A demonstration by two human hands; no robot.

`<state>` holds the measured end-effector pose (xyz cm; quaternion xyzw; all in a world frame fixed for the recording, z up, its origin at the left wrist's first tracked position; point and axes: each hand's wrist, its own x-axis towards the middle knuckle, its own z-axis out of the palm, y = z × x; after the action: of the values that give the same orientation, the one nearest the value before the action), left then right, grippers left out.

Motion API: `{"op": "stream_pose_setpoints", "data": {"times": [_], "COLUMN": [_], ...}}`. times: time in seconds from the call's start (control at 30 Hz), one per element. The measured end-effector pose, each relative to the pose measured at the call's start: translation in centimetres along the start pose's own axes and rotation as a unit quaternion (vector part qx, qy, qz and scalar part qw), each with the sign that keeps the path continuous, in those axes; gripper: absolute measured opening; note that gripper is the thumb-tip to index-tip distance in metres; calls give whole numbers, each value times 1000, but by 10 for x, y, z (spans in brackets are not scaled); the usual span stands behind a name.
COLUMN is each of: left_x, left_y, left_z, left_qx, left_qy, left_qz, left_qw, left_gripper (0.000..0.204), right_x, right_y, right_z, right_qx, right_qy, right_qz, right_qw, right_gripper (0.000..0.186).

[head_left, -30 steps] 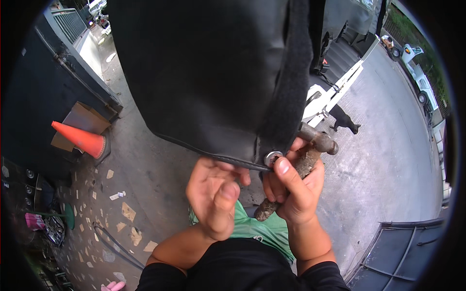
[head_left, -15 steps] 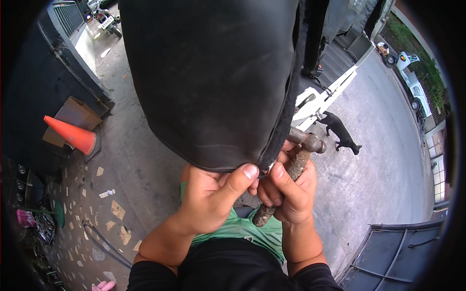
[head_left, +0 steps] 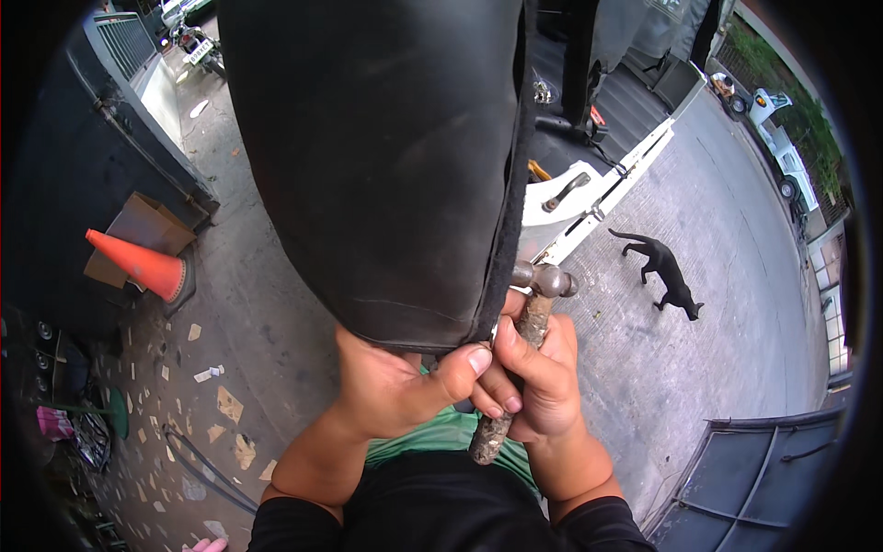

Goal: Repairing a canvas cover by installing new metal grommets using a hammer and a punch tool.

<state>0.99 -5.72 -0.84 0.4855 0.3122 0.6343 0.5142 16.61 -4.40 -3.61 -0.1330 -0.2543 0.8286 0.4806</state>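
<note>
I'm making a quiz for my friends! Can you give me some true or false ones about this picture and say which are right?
1. The right hand holds a hammer. True.
2. The left hand holds a second hammer. False: it is at the lower edge of the black sheet.
3. A black animal is on the ground. True.
4. The animal is lying down. False: it is up on its legs.
5. An orange cone is next to a cardboard box. True.
6. The person wears a yellow top. False: the shirt is black.
</note>
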Motion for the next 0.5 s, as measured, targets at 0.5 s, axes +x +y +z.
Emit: {"op": "stream_pose_setpoints", "data": {"times": [0.5], "left_x": [-16], "left_y": [-19], "left_z": [-8], "left_qx": [31], "left_qy": [-1], "left_qz": [49], "left_qw": [998], "left_gripper": [33], "right_x": [5], "right_y": [9], "right_z": [2], "right_qx": [-168], "right_qy": [7], "right_qz": [-106], "right_qw": [980], "right_gripper": [37]}}
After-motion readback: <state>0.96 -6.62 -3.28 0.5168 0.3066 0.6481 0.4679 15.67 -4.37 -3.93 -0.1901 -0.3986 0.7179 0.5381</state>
